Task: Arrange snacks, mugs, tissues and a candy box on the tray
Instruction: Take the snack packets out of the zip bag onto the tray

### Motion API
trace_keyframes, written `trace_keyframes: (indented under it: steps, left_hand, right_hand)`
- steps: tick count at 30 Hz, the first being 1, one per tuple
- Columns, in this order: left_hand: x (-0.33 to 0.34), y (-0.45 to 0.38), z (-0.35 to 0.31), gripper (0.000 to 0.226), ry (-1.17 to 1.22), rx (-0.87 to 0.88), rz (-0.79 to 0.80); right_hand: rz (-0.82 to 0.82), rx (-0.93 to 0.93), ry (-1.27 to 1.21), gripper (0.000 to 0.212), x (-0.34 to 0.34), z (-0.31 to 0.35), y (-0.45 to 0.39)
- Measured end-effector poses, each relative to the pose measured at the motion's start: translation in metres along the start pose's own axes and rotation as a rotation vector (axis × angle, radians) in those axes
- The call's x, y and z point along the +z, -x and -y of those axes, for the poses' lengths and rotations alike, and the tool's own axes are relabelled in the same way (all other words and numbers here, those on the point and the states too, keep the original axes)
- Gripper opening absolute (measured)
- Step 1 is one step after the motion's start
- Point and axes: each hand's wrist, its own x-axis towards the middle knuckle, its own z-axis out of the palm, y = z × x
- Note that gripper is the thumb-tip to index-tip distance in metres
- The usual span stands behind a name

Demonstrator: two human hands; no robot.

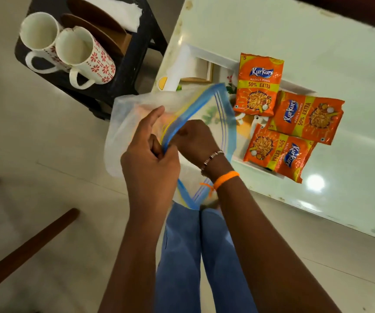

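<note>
Beside the table (pixel 272 26), a clear zip bag (pixel 136 114) is being held open. Its blue rim is being pinched by the closed left hand (pixel 150 159), while the right hand (pixel 195 141) is being curled inside it. Three snack packets (pixel 258 84) are being carried by the tray (pixel 206 57).

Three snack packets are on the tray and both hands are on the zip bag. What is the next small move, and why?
Probably put the zip bag aside and reach for a mug. Both the left hand and right hand pinch its blue edge, three Kurkure packets already lie on the tray, and both mugs stand on the dark stool.
</note>
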Motion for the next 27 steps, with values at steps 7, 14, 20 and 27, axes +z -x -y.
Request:
trace_keyframes:
  steps: [7, 14, 20, 27]
  left_hand:
    - [0.008, -0.014, 0.009, 0.053, -0.087, -0.054, 0.021]
    - [0.01, -0.015, 0.015, 0.053, -0.112, -0.064, -0.019]
    - [0.015, -0.014, 0.013, 0.051, -0.113, -0.074, 0.0]
    - [0.028, -0.004, 0.006, 0.057, -0.075, -0.076, 0.114]
  right_hand:
    - [-0.375, -0.01, -0.331, 0.013, -0.078, -0.038, 0.046]
    - [-0.561, 0.266, -0.527, 0.02, -0.124, -0.105, 0.057]
    - [-0.466, 0.333, -0.271, 0.023, -0.085, -0.131, 0.015]
    - [-0.388, 0.304, 0.039, 0.035, -0.06, -0.139, 0.006]
